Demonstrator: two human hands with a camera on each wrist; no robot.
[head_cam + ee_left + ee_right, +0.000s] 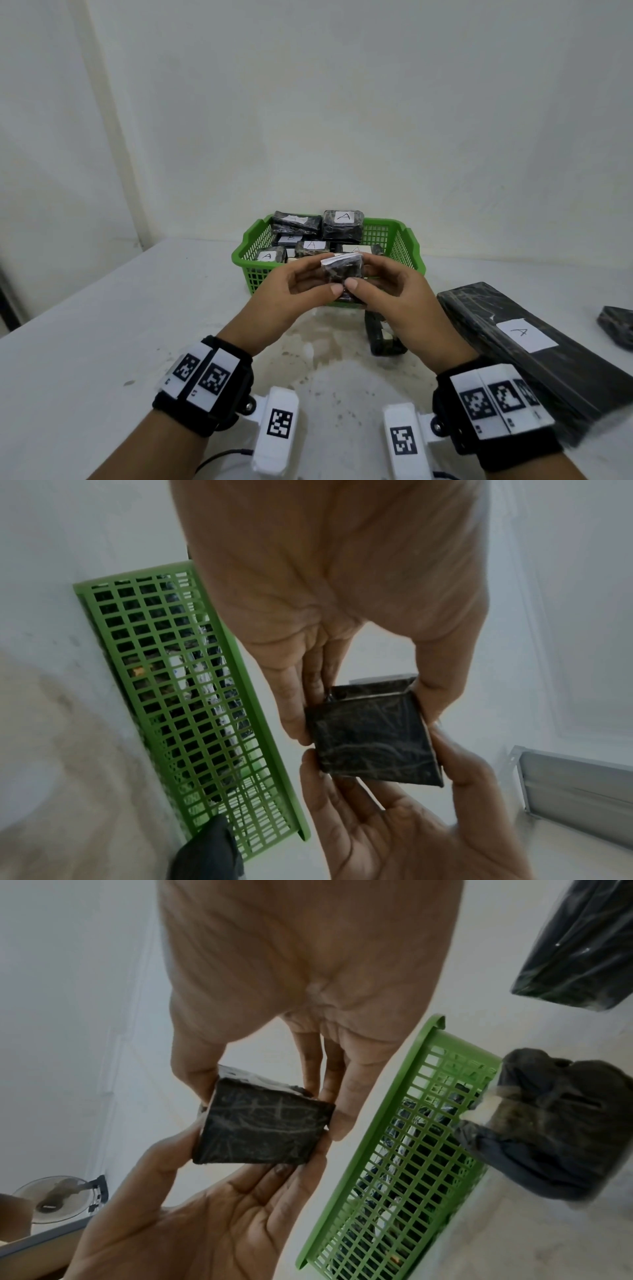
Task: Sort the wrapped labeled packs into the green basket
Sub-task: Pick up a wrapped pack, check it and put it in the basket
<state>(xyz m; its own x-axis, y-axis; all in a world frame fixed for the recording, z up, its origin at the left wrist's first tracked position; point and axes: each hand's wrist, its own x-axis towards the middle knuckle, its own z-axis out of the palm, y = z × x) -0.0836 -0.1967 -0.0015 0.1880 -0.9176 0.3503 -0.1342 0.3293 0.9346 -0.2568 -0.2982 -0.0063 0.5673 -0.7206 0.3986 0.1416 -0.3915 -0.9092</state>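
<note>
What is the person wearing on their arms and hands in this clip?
Both hands are bare, no sleeves. The left wrist and right wrist each carry a black strap with white square-coded tags, plus a white tagged camera block; a thin black cable trails from the left one.

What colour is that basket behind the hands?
Bright green, with an open grid pattern on its walls; the basket shows best in the head view.

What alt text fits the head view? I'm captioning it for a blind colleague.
Both hands, left hand and right hand, hold a small dark wrapped pack in front of a green basket of labeled packs. A long pack labeled A lies to the right on the white table.
</note>
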